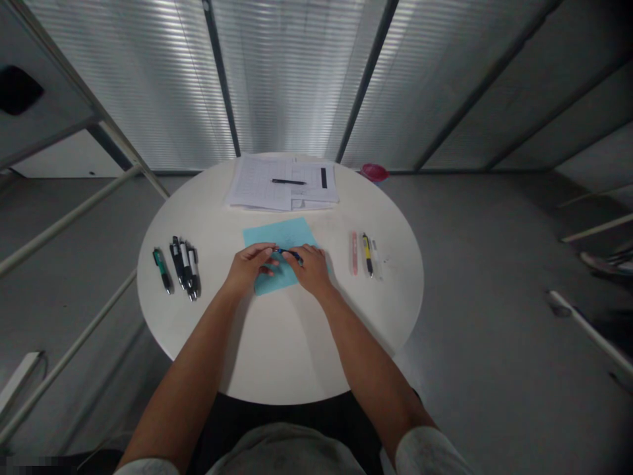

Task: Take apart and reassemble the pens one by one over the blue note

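Observation:
A slim blue pen [289,254] lies across the gap between my two hands, above a sheet of light blue paper [279,231]. My left hand [250,267] pinches the pen's left end with its fingertips. My right hand [309,269] closes on the other end, and its fingers hide part of the barrel. Both hands rest over the blue sheet on a round white table [281,349].
Left of my hands lie a green pen [162,270] and a bunch of black-and-white pens [185,267]. To the right are a pink marker [355,253] and a yellow pen [367,254]. Printed papers [281,183] lie at the far edge, beside a red bowl [374,173].

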A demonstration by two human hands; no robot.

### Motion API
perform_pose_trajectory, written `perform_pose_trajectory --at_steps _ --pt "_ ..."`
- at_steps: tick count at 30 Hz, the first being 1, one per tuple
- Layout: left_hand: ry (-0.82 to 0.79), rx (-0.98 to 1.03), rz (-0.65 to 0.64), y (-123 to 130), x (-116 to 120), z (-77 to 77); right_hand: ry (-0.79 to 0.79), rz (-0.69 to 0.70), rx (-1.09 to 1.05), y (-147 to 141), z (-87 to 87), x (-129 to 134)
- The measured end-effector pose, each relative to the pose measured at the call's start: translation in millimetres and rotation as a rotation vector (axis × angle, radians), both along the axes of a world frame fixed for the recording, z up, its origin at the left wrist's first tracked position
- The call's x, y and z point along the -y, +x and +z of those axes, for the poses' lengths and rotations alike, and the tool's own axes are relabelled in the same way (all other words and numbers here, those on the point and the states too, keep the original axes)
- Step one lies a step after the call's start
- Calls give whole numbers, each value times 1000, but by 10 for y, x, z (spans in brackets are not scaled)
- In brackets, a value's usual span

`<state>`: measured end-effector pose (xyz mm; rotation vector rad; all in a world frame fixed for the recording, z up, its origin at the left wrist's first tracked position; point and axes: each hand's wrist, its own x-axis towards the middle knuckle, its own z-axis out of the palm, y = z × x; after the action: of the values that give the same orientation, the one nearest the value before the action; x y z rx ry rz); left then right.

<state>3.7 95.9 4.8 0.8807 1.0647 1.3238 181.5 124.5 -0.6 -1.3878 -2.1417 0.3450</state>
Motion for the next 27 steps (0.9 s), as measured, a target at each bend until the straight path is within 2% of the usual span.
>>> perform_pose_trajectory --at_steps 8,16,25,27 --pt "-20 -74 32 5 -5 -6 16 6 -57 5 -44 -21" --pt "-23 -200 -18 -13 -9 -38 2 140 -137 2 -62 -39" --pt "7 -94 -21 -7 10 28 37 150 -199 0 -105 -52" --pt "35 -77 29 -69 15 37 41 139 -217 3 -102 -54"
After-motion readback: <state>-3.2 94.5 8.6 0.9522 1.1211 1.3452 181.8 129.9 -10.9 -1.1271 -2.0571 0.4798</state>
